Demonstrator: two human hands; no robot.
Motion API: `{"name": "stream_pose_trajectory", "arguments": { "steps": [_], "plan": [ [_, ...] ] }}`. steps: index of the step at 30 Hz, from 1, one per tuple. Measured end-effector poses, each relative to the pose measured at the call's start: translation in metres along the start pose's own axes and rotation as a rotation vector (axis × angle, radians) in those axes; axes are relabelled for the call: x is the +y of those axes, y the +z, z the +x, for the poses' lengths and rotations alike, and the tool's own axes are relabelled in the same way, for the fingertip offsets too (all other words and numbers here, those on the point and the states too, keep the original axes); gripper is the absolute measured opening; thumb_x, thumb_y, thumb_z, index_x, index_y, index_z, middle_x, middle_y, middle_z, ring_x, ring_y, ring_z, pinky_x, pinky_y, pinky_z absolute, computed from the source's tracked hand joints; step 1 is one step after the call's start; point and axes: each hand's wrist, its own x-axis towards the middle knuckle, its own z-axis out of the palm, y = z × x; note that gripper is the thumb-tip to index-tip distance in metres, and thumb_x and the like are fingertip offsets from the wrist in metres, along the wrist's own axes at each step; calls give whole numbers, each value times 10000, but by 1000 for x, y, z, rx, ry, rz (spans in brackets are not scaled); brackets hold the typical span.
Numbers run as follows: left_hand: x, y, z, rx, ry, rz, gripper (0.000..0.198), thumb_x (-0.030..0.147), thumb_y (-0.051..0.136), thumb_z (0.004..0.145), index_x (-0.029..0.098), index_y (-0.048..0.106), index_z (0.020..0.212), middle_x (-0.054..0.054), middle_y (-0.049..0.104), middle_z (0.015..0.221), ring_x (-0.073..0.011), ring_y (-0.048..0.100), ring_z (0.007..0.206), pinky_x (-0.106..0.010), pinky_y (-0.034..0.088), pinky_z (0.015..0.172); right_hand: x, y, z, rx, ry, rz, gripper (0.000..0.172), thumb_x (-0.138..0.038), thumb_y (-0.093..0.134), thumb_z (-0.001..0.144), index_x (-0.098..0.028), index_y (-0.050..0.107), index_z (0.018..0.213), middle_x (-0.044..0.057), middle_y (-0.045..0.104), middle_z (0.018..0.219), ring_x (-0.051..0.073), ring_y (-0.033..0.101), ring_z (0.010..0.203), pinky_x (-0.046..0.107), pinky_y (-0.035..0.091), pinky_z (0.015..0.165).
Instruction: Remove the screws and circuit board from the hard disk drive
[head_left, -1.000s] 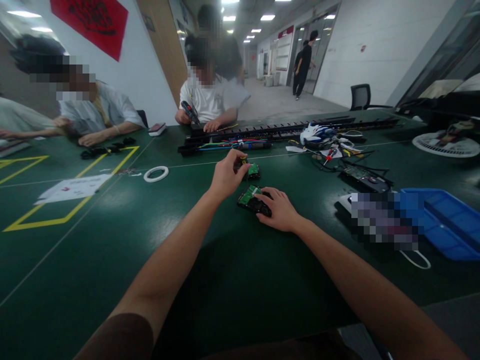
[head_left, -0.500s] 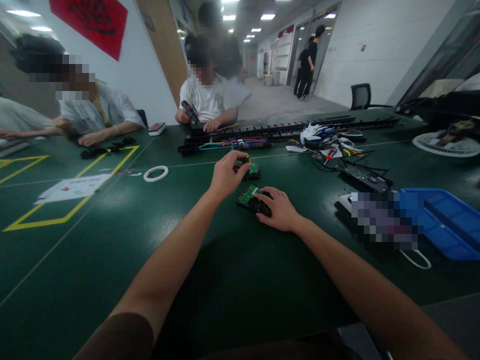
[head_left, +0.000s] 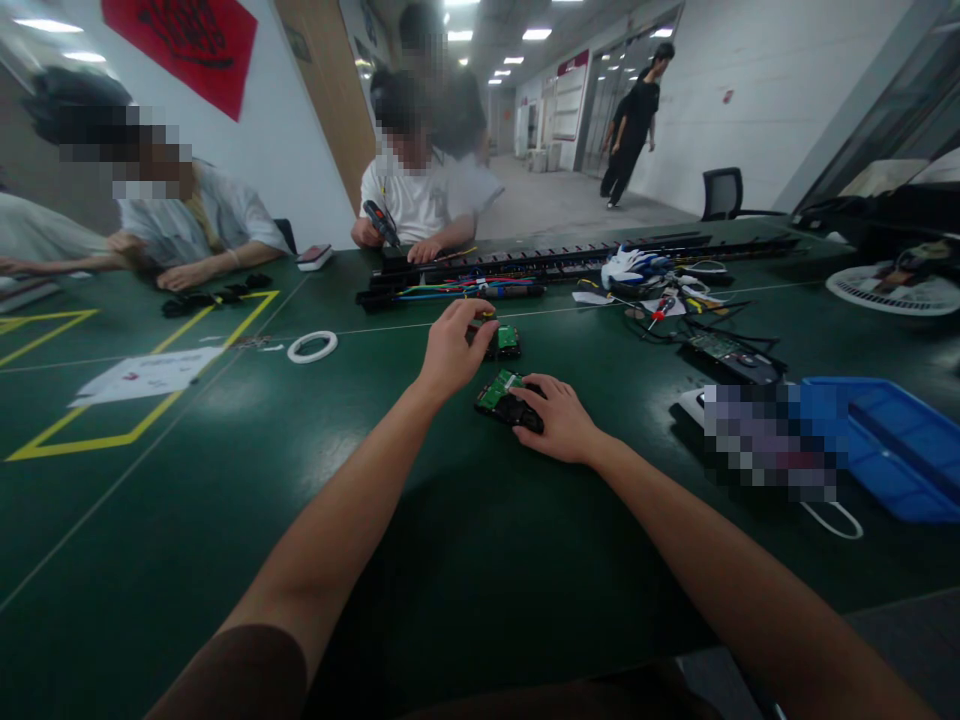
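Near drive (head_left: pixel 495 393), green board with black parts, lies on the tabletop (head_left: pixel 187 520) in front of me, same spot as half a second ago. My right hand (head_left: pixel 559 420) comes in from its right side, part-open, fingers laid over the top and thumb against the near edge, grip unchanged. My left hand (head_left: pixel 455 345) is just above and left of the drive, fingers curled nearly closed in a pinch on a slim tool (head_left: pixel 489 313), mostly hidden; its thin dark shaft points down toward the drive, contact can't be told. Change: less of the tool's yellow part shows between my fingertips now. Second drive (head_left: pixel 509 342), green on top, is just beyond the near drive, partly behind my left fingers, not shifted. Farther beyond the near drive is the cable bundle (head_left: pixel 450 291); white ring (head_left: pixel 311 358) well to its left; larger dark drive (head_left: pixel 731 358) and blue tray (head_left: pixel 885 400) well to its right. Biggest difference is far behind it: the walking person in black (head_left: pixel 636 125) has moved rightward and looks closer.
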Motion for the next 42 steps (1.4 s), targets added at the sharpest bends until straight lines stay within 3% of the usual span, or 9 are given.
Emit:
{"name": "stream_pose_trajectory", "arguments": {
  "steps": [7,12,18,23,29,35,42],
  "plan": [
    [-1,-1,0,7,22,23,221,121,622,984,242,702,1151,-61,698,1145,-191,685,1022,-345,607,882,0,-1,0,-4,-2,-2,669,-521,649,914,-229,556,1508,167,498,1525,382,442,1429,590,340,1182],
    [1,1,0,-7,-38,-13,160,208,707,961,220,678,1117,-46,754,1120,-167,723,890,-322,610,823,0,-1,0,0,1,11,662,-516,659,908,-246,559,1504,160,498,1525,381,438,1431,591,339,1181],
    [-2,4,-2,38,-105,-41,254,303,818,889,229,622,1033,-29,766,1002,-172,734,845,-329,603,798,1,1,0,9,0,10,663,-521,660,907,-259,556,1507,151,497,1525,381,437,1435,591,344,1181],
    [-6,7,-3,28,-116,-67,228,276,771,913,241,577,1029,-19,756,963,-162,726,822,-313,591,774,1,1,0,6,-6,-1,671,-515,660,910,-238,551,1512,161,493,1530,382,438,1437,588,349,1179],
    [1,2,-2,-17,-43,-22,170,200,652,973,246,623,1133,-24,745,1025,-157,702,847,-328,589,833,1,1,0,2,-3,0,667,-525,651,916,-243,551,1512,156,492,1534,382,432,1441,590,335,1188],
    [4,-1,-1,1,8,4,199,167,624,988,238,711,1152,-75,685,1182,-200,677,1061,-329,611,867,-1,-1,0,-5,-3,-2,665,-513,648,921,-222,554,1511,166,492,1530,380,437,1436,571,336,1188],
    [1,1,-1,0,-4,-8,186,196,677,981,213,716,1162,-68,729,1177,-178,709,974,-315,607,847,-1,-1,1,-8,5,-6,664,-517,652,916,-226,562,1506,172,495,1529,385,443,1429,577,342,1176]
  ]
}}
